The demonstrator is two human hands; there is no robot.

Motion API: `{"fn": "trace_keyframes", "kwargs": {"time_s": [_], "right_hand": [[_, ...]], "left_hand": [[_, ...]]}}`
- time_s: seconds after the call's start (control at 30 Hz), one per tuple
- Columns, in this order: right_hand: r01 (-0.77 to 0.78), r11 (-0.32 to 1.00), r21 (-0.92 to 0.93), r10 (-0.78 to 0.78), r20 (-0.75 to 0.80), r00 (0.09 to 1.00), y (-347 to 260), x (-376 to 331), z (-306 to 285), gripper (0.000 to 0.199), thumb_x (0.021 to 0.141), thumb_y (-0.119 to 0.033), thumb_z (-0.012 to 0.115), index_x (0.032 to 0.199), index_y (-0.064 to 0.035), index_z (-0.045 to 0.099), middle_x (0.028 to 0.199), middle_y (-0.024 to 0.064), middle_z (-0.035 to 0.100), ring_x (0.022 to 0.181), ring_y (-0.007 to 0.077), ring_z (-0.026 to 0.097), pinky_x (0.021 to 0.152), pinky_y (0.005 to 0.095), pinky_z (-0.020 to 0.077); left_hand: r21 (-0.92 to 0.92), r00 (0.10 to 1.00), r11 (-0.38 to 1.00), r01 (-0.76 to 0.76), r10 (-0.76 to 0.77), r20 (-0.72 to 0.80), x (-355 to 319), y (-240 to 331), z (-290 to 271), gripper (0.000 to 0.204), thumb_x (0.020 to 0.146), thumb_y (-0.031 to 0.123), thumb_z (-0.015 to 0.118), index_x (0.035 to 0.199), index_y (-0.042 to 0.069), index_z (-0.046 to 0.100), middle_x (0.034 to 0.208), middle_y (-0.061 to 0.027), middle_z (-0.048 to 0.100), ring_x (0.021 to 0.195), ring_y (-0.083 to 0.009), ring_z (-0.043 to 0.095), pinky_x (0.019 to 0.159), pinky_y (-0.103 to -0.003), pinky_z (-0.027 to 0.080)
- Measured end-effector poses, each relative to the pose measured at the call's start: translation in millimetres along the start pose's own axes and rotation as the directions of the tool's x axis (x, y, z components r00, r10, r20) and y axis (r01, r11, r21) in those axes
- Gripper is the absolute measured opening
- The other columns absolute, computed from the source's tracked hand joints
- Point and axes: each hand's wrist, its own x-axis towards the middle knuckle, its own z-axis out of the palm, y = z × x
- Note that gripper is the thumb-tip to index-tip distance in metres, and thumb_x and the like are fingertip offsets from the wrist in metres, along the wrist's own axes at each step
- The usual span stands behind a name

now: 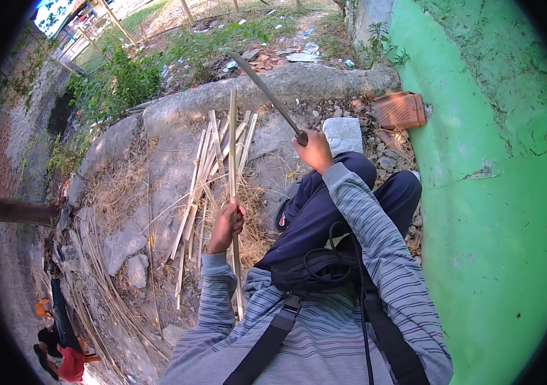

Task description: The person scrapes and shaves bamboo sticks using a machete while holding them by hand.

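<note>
Here left hand [227, 224] fingers wrapped round upright bamboo strip [232, 154]; right hand [315, 151] fingers clenched on machete [267, 93].

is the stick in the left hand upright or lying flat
Roughly upright: the stick runs lengthwise through the left hand, its top rising above the split strips that lie flat on the ground.

Open air lies ahead above the pile of split sticks [212, 163]. The green wall [498, 192] closes the right side; the person's knee [350, 170] and a grey stone block [343, 135] crowd beneath the right hand [315, 151].
</note>
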Motion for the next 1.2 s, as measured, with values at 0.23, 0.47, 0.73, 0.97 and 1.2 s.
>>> {"fn": "trace_keyframes", "kwargs": {"time_s": [0.23,0.47,0.73,0.97,1.2], "right_hand": [[0.312,0.93,-0.194,-0.275,0.193,0.942,-16.2,-17.8,-2.8,0.022,0.08,-0.026,0.076,0.094,-0.0114,0.067,0.073,0.0134,0.069,0.074,0.0381,0.071,0.066,0.0505,0.054],[0.456,0.832,-0.316,-0.326,0.387,0.862,-20.0,-23.9,5.5,0.024,0.076,-0.027,0.076,0.093,-0.0132,0.066,0.074,0.0139,0.069,0.075,0.0368,0.072,0.067,0.0528,0.0551],[0.434,0.847,-0.308,-0.314,0.369,0.875,-15.1,-20.3,11.5,0.021,0.077,-0.032,0.072,0.088,-0.0144,0.071,0.075,0.0151,0.07,0.073,0.037,0.072,0.066,0.0516,0.0552],[0.533,0.797,-0.285,-0.394,0.423,0.816,-20.5,-27.4,12.6,0.018,0.078,-0.033,0.07,0.085,-0.0158,0.069,0.069,0.0149,0.068,0.067,0.0367,0.071,0.063,0.0509,0.0546],[0.413,0.862,-0.292,-0.312,0.335,0.889,3.0,-15.5,15.4,0.018,0.078,-0.031,0.068,0.081,-0.0137,0.069,0.071,0.0175,0.069,0.067,0.0385,0.071,0.064,0.0528,0.056]], "left_hand": [[-0.17,0.983,0.983,0.069,-0.038,0.178,21.0,20.7,24.5,0.043,0.111,0.048,0.042,0.086,0.013,0.047,0.066,0.0037,0.038,0.049,-0.0061,0.033,0.039,-0.021,0.026],[-0.514,0.861,0.735,0.442,-0.186,0.474,22.6,27.0,29.4,0.042,0.113,0.045,0.035,0.083,0.016,0.04,0.063,0.005,0.033,0.046,-0.0072,0.029,0.035,-0.022,0.025],[-0.231,0.993,0.97,0.081,-0.058,0.104,10.0,34.3,75.4,0.041,0.113,0.044,0.035,0.084,0.016,0.038,0.062,0.0057,0.03,0.044,-0.0067,0.028,0.036,-0.023,0.023],[0.243,0.996,0.969,-0.046,0.063,-0.063,21.0,16.3,59.8,0.045,0.112,0.043,0.039,0.083,0.01,0.05,0.058,0.0037,0.042,0.048,-0.007,0.039,0.043,-0.026,0.029],[0.587,0.951,0.798,-0.135,0.271,-0.149,24.9,6.6,66.7,0.045,0.109,0.036,0.049,0.09,-0.002,0.062,0.062,-0.0034,0.053,0.056,-0.0134,0.053,0.054,-0.033,0.044]]}}
